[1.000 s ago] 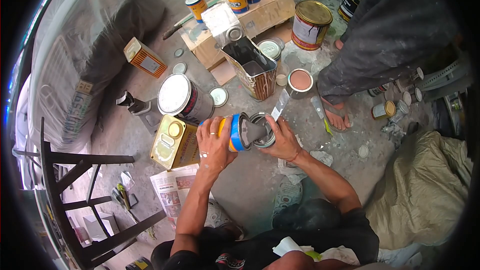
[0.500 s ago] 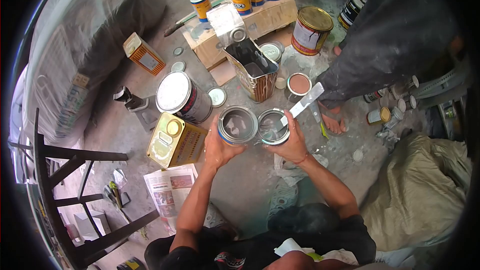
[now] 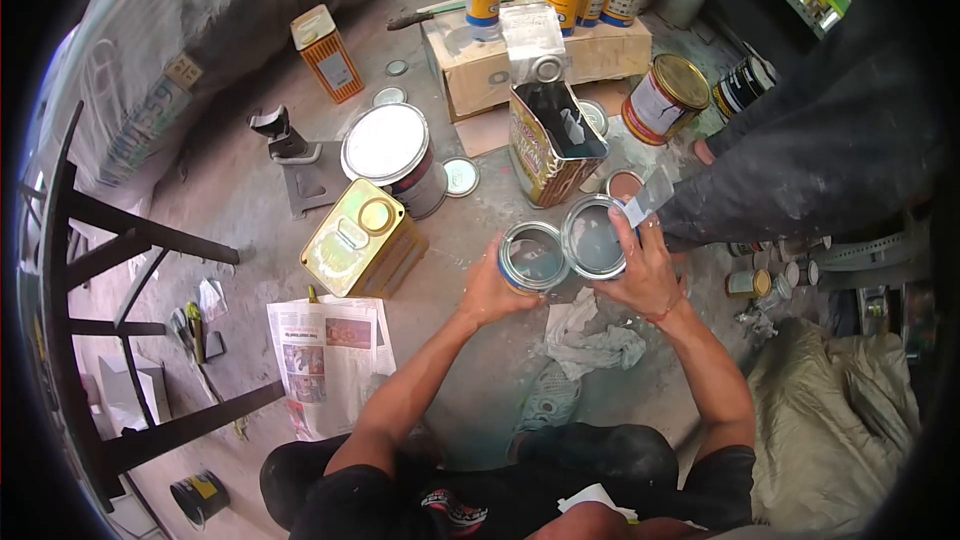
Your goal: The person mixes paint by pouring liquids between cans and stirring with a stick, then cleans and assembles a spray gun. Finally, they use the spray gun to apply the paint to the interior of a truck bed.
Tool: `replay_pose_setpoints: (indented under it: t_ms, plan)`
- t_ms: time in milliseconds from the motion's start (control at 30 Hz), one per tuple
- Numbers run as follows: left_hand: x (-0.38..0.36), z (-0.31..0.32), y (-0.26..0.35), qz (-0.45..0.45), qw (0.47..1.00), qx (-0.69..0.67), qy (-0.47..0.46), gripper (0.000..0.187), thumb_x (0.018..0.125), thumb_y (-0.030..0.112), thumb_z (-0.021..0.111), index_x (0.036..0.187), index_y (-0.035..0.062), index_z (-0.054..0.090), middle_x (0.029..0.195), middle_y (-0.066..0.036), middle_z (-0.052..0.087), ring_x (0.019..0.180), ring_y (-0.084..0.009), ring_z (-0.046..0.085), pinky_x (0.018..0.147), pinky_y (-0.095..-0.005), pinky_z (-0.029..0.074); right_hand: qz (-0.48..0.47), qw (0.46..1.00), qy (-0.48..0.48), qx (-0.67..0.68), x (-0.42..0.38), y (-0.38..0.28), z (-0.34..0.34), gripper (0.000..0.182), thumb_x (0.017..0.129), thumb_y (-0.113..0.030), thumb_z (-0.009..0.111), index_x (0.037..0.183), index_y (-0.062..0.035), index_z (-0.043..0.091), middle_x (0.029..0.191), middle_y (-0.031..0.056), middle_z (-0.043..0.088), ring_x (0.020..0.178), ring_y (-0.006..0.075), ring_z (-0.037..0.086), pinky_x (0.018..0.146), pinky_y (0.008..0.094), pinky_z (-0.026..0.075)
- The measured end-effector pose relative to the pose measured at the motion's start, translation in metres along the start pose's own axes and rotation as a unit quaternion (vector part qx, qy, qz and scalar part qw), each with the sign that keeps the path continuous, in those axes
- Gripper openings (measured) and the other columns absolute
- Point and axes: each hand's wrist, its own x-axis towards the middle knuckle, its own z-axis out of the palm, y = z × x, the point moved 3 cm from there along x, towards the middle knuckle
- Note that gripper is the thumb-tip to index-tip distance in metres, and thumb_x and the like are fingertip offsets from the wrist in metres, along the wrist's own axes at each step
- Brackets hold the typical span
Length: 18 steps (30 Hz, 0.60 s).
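My left hand (image 3: 490, 285) is wrapped round a small open can (image 3: 533, 258) with grey paint inside. Another open can (image 3: 594, 238), also grey inside and raised slightly higher, is in my right hand (image 3: 648, 275). A flat scraper (image 3: 650, 198) is held by the same right hand, its pale blade pointing up and right. The rims of the two cans meet or nearly meet. Beyond them stands a cut-open rectangular tin (image 3: 545, 155) with a dark inside. A can of brown paint (image 3: 625, 183) is partly hidden behind the right can.
A large white-lidded can (image 3: 388, 145) and a gold rectangular tin (image 3: 355, 240) stand at the left. Several small cans are on a cardboard box (image 3: 475, 75). Another person's dark-clothed leg (image 3: 780, 175) is at the right. A crumpled cloth (image 3: 590, 335) and newspaper (image 3: 330, 360) lie nearer me.
The view has shifted. Both hands and cans appear farther right; the right can is now higher and overlaps the brown paint can. The scraper has moved right with my right hand.
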Motion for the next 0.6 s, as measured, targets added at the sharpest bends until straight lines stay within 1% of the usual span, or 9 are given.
replay_pose_setpoints:
  t_ms: [67,100,133,200,267,300,367,433,600]
  plan:
    - [0.000,0.002,0.000,0.006,1.000,0.004,-0.004,0.116,0.052,0.035,0.094,0.145,-0.0021,0.036,0.132,-0.019,0.060,0.124,-0.0318,0.059,0.105,-0.0414,0.046,-0.031,0.995,-0.058,-0.073,0.005,-0.003,-0.005,0.104,0.058,-0.019,0.091,0.149,-0.0117,0.040,0.139,0.0293,0.043,0.127,0.0515,0.044,0.107,0.0579,0.038]
    - [0.000,0.004,0.001,0.010,1.000,0.020,-0.010,0.118,0.051,0.035,0.094,0.146,-0.0021,0.034,0.133,-0.019,0.059,0.125,-0.0329,0.058,0.105,-0.0417,0.046,-0.036,0.995,-0.060,-0.072,0.008,-0.004,-0.006,0.104,0.058,-0.019,0.091,0.149,-0.0117,0.040,0.139,0.0293,0.043,0.127,0.0515,0.044,0.107,0.0579,0.038]
    - [-0.001,0.004,0.003,0.013,0.999,0.037,-0.016,0.119,0.051,0.035,0.094,0.147,-0.0021,0.033,0.134,-0.020,0.058,0.126,-0.0340,0.057,0.106,-0.0420,0.045,-0.048,0.995,-0.057,-0.070,0.010,-0.006,-0.007,0.099,0.059,-0.018,0.089,0.146,-0.0134,0.044,0.139,0.0290,0.043,0.129,0.0509,0.043,0.107,0.0586,0.038]
    - [0.000,0.004,0.009,0.015,0.999,0.022,-0.018,0.120,0.051,0.035,0.094,0.147,-0.0021,0.033,0.135,-0.021,0.058,0.126,-0.0350,0.057,0.106,-0.0423,0.045,-0.062,0.994,-0.055,-0.067,0.013,-0.007,-0.005,0.093,0.059,-0.017,0.088,0.143,-0.0151,0.047,0.140,0.0286,0.043,0.130,0.0502,0.043,0.108,0.0593,0.037]
    - [0.000,0.005,0.009,0.018,1.000,0.009,-0.023,0.121,0.051,0.035,0.094,0.147,-0.0021,0.032,0.135,-0.021,0.057,0.127,-0.0360,0.056,0.107,-0.0426,0.045,-0.106,0.987,-0.055,-0.106,0.014,-0.008,-0.003,0.074,0.060,-0.014,0.085,0.128,-0.0147,0.056,0.140,0.0279,0.045,0.131,0.0481,0.044,0.109,0.0607,0.036]
    - [0.001,0.006,0.008,0.024,0.999,0.019,-0.019,0.121,0.051,0.035,0.094,0.147,-0.0020,0.032,0.135,-0.021,0.057,0.127,-0.0358,0.056,0.107,-0.0427,0.045,-0.106,0.987,-0.055,-0.106,0.015,-0.009,-0.003,0.074,0.060,-0.014,0.085,0.128,-0.0147,0.056,0.140,0.0279,0.045,0.131,0.0481,0.044,0.109,0.0607,0.036]
    - [0.001,0.007,0.011,0.032,0.999,0.028,-0.017,0.121,0.051,0.035,0.094,0.147,-0.0020,0.031,0.136,-0.021,0.057,0.127,-0.0357,0.056,0.107,-0.0428,0.045,-0.111,0.988,-0.041,-0.095,0.019,-0.012,-0.005,0.058,0.061,-0.010,0.082,0.114,-0.0137,0.059,0.139,0.0265,0.046,0.131,0.0466,0.045,0.110,0.0618,0.034]
    - [0.001,0.006,0.013,0.039,0.999,0.020,-0.016,0.121,0.052,0.034,0.094,0.148,-0.0034,0.029,0.134,-0.023,0.057,0.124,-0.0389,0.056,0.105,-0.0433,0.046,-0.113,0.988,-0.046,-0.099,0.020,-0.014,-0.006,0.057,0.061,-0.010,0.081,0.113,-0.0139,0.059,0.140,0.0262,0.046,0.132,0.0466,0.044,0.110,0.0618,0.034]
    - [-0.001,0.001,0.011,0.020,1.000,0.012,-0.017,0.121,0.052,0.034,0.094,0.147,-0.0021,0.030,0.134,-0.023,0.057,0.124,-0.0386,0.056,0.105,-0.0433,0.046,-0.125,0.985,-0.042,-0.109,0.021,-0.012,-0.006,0.056,0.060,-0.010,0.081,0.112,-0.0146,0.059,0.141,0.0254,0.045,0.132,0.0462,0.044,0.112,0.0619,0.032]
